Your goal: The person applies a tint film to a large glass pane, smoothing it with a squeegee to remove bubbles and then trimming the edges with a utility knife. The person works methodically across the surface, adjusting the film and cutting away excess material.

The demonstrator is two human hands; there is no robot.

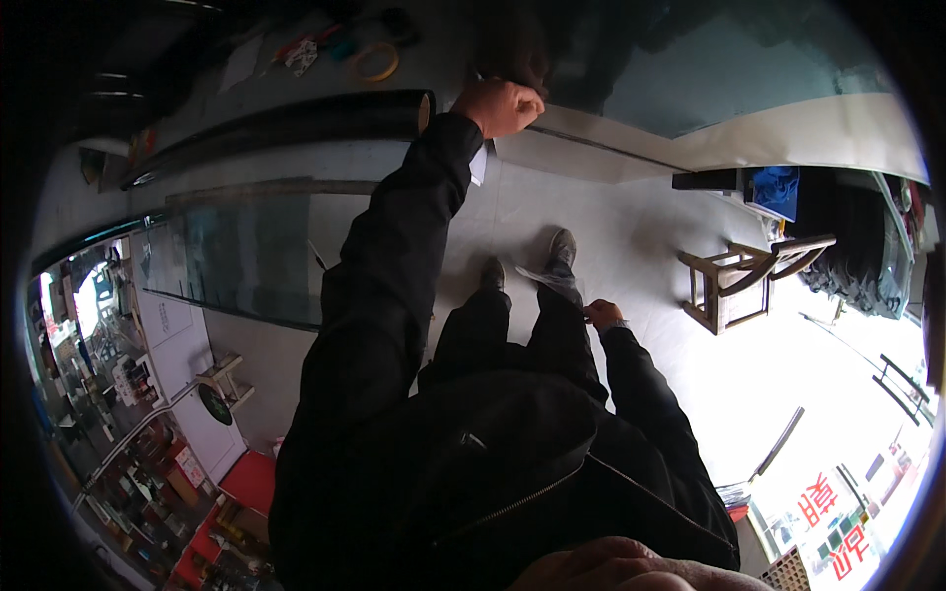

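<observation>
My left hand (501,106) is stretched forward to the edge of a dark, glossy surface (670,74). Its fingers are curled closed; whatever they grip, if anything, is hidden. Close by on the left lies a long black roll (296,130), its open end toward my wrist. My right hand (603,315) hangs low beside my right leg, fingers pinched together. A thin, see-through piece of plastic film (552,280) reaches from these fingers across in front of my leg, above the floor.
A wooden chair (734,281) stands on the pale floor (631,222) to the right. At left are a glass-topped table (246,256) and cluttered shelves (108,374). A yellow tape ring (377,63) lies on the far-left dark surface. Dark hanging items (857,236) are at far right.
</observation>
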